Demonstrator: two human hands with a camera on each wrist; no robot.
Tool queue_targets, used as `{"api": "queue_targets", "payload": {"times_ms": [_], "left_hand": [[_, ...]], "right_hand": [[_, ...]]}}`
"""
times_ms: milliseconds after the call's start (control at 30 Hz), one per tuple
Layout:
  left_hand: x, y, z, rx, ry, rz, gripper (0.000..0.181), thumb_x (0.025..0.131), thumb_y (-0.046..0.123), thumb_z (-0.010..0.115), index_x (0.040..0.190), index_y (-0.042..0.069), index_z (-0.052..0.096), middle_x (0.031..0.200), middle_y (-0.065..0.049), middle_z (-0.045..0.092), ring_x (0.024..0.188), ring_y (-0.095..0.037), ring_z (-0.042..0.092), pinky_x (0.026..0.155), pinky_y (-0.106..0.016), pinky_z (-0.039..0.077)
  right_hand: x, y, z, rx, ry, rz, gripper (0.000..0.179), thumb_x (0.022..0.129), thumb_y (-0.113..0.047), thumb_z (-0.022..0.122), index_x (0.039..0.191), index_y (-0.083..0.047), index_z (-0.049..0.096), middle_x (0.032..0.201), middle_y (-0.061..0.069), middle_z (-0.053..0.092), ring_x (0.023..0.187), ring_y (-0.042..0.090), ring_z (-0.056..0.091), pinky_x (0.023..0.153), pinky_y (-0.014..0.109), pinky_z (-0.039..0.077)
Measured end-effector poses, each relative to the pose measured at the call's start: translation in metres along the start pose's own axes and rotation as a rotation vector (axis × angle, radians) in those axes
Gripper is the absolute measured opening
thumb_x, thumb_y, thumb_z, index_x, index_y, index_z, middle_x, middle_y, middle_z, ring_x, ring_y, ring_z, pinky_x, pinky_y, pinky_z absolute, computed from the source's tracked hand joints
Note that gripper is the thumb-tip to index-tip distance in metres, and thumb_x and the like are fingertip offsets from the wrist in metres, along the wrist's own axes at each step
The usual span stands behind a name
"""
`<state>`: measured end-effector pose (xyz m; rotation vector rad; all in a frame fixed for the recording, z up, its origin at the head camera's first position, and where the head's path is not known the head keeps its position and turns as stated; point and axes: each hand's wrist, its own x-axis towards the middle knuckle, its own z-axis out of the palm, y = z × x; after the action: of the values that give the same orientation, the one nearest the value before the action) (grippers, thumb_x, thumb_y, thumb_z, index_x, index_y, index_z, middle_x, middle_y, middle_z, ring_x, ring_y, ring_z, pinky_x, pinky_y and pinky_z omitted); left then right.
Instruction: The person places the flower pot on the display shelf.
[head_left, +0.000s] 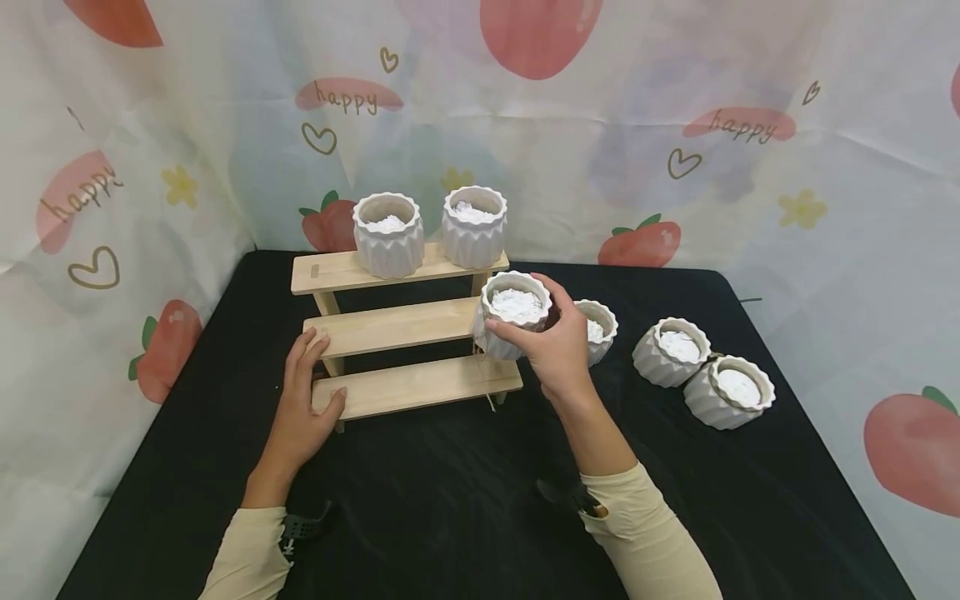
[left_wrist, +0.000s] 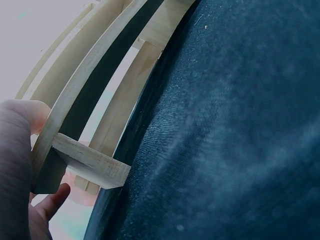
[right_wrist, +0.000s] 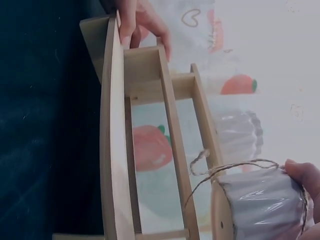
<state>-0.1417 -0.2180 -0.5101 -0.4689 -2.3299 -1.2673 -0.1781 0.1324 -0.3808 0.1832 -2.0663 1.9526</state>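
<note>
A three-step wooden plant stand [head_left: 397, 332] stands on the black table. My left hand [head_left: 300, 412] grips its left end; in the left wrist view, the thumb lies over a board [left_wrist: 75, 90] and a finger shows beneath. My right hand [head_left: 561, 346] holds a white fluted pot [head_left: 498, 343] near the right end of the middle and lowest steps. White material fills this pot, and twine [right_wrist: 240, 164] hangs loosely from it in the right wrist view. Whether its base touches a step is unclear. Two similar pots, a left one [head_left: 388, 246] and a right one [head_left: 475, 237], stand on the top step.
Behind my right hand, a partly hidden white pot [head_left: 600, 329] stands on the table. Two more, one farther [head_left: 660, 358] and one nearer [head_left: 712, 400], sit side by side at the right. A printed cloth [head_left: 562, 167] hangs behind the black tabletop [head_left: 450, 500].
</note>
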Motion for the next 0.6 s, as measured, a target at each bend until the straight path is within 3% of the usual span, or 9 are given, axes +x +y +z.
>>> {"api": "queue_targets", "payload": {"times_ms": [300,600], "left_hand": [[-0.001,-0.002,0.001,-0.006,0.006,0.015,0.083,0.086,-0.004,0.070,0.160,0.013,0.036,0.170,-0.007,0.016,0.151,-0.032,0.020,0.107,-0.052,0.034],[0.000,-0.002,0.000,-0.006,0.010,0.022,0.083,0.086,-0.004,0.071,0.160,0.012,0.037,0.169,-0.007,0.017,0.151,-0.033,0.021,0.108,-0.050,0.033]], "right_hand": [[0.006,0.003,0.027,-0.029,0.020,0.026,0.082,0.068,-0.008,0.097,0.140,-0.006,0.059,0.127,0.007,0.063,0.113,0.022,0.059,0.093,0.034,0.050],[0.012,0.004,0.050,-0.086,0.053,0.048,0.084,0.065,-0.014,0.100,0.140,-0.008,0.061,0.130,0.008,0.056,0.115,0.021,0.056,0.095,0.036,0.049]]}}
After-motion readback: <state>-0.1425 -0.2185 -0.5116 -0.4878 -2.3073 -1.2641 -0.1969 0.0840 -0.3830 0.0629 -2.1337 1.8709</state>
